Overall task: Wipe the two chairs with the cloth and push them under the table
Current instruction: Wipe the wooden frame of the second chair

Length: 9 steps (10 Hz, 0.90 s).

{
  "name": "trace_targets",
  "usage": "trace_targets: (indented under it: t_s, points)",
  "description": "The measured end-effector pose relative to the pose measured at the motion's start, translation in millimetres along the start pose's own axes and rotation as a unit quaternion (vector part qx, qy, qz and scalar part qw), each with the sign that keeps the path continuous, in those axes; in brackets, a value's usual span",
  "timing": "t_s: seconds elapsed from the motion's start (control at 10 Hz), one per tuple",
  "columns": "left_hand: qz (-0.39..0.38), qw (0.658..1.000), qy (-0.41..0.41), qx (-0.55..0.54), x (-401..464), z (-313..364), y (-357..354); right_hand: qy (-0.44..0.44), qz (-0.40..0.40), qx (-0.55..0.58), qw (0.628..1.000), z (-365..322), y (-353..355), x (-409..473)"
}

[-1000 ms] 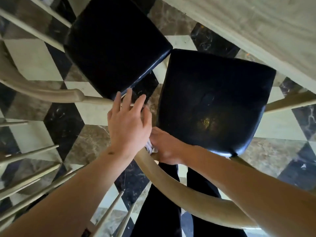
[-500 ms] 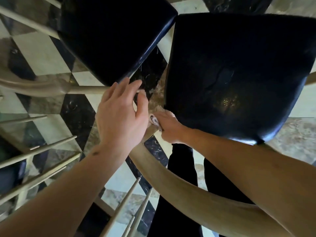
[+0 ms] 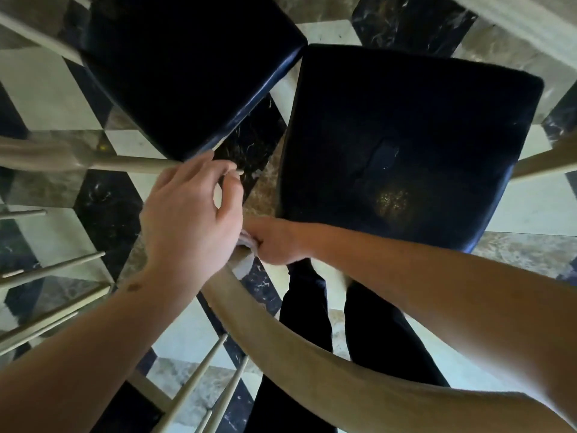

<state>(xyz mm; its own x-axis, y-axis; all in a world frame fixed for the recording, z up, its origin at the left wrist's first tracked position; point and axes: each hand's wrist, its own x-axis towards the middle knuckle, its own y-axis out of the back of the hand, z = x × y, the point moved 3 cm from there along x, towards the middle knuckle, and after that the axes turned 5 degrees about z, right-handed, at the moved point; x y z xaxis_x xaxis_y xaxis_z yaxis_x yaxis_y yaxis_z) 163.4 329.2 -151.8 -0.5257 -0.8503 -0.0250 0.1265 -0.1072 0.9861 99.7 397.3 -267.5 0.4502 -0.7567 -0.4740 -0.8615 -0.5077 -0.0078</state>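
Curling since a moment ago, my left hand grasps nothing, my right hand grips the cloth on the chair rail; both chairs remain unpushed.

cloth mostly hidden under right hand, left hand fingertips blurred, table cut off at top-right corner

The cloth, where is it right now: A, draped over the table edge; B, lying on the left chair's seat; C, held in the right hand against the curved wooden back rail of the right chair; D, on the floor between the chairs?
C: the cloth is bunched under the right hand, which presses it on the curved wooden back rail.
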Motion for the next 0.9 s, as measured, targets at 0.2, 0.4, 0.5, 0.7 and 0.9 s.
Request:
trace_targets:
  t_s: [0.2,0.4,0.5,0.7,0.9]
  points:
    - [0.011,1.000,0.006,-0.013,-4,-6,-7,-0.099,0.061,0.025,0.993,65,-5,25]
    - [-0.012,0.999,0.041,-0.018,-6,0,-1,-0.228,0.144,0.149,0.951,61,45,-30]
    - [-0.028,0.998,0.047,-0.007,-7,5,5,-0.295,0.136,0.035,0.945,57,105,-115]
    - [-0.096,0.994,0.056,0.016,-23,38,14,-0.435,0.032,-0.127,0.891,45,123,-253]
    - [-0.203,0.967,-0.141,-0.054,-109,148,9,-0.465,-0.114,-0.126,0.869,39,94,-301]
